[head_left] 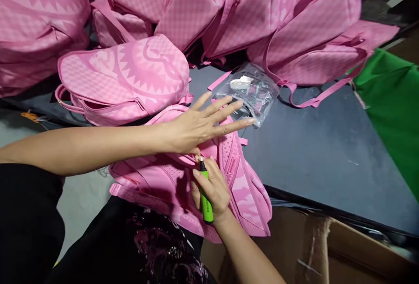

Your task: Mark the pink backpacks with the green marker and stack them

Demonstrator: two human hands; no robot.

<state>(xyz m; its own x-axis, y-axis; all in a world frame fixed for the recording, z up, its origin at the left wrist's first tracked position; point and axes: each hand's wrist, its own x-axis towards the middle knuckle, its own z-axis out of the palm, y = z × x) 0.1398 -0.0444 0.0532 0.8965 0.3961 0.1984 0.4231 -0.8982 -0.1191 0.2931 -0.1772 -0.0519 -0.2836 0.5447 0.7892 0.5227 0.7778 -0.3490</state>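
Observation:
A pink backpack [244,188] lies at the table's front edge, partly over my lap, with its straps and perforated padding facing up. My left hand [203,124] stretches across it with fingers spread, palm down, the thumb near the fingertips of my right hand. In my right hand [214,186] is a green highlighter [206,203], uncapped, its pale tip pointing up and away from me. That hand rests close over the backpack. Just past my left fingertips sits a clear plastic bag [258,96] with small items inside that I cannot make out.
Another pink backpack [131,76] lies behind my left forearm, its pocket partly unzipped. Several more pink checked backpacks [193,9] line the back of the dark table [310,144]. Green cloth [389,100] hangs at the right. An open cardboard box [356,249] stands below the front edge.

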